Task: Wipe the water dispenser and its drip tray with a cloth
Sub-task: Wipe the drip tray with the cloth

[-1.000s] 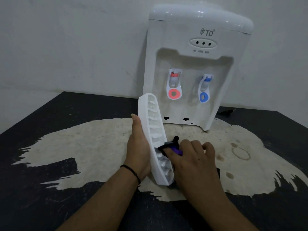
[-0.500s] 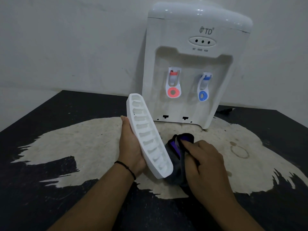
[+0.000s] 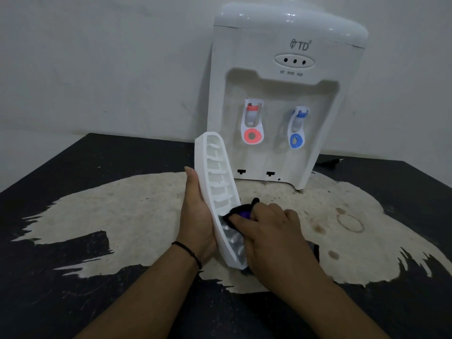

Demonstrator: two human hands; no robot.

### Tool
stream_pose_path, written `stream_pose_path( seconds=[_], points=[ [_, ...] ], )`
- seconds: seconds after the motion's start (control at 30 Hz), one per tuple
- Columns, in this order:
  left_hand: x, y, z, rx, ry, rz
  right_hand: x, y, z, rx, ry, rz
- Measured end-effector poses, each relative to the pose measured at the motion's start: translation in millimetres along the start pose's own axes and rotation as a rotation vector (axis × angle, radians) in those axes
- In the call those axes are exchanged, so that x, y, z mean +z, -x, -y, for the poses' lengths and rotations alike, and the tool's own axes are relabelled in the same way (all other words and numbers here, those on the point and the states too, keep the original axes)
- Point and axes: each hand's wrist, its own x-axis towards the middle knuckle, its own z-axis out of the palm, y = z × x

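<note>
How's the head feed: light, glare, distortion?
Head view: dim, flat light; small glare spots on the dispenser top; wide-angle bend at the table edges; tray slots sharp, the cloth a dark blob under the right hand.

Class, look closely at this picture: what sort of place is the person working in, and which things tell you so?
Probably a plain room in a home or small office: a countertop water dispenser stands on a worn black table against a bare white wall.

Left hand props drip tray; right hand presses cloth inside.
</note>
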Motion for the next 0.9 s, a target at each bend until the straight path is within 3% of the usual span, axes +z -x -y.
stream_pose_path(
  seconds=[0.13, 0.43, 0.6, 0.77, 0.9],
  points=[
    [-0.6, -0.4, -0.2, -0.002, -0.040, -0.022, 0.2, -1.1, -2.5, -0.009, 0.173, 0.075],
    [-2.6, 0.0, -5.0, -0.020, -0.127, -0.133, -1.1, 8.7, 5.3, 0.159, 0.343, -0.025],
    [-6.7, -0.8, -6.0, -0.021, -0.068, -0.075, -3.6, 5.0, -8.4, 0.252, 0.115, -0.084],
    [0.7, 3.3, -6.6, 0.008, -0.015, -0.005, -6.7, -2.1, -6.1, 0.148, -0.286, -0.133],
    [6.6, 9.4, -8.9, 0.025, -0.100, 0.027, -8.1, -8.7, -2.4, 0.084, -0.270, -0.096]
  ],
)
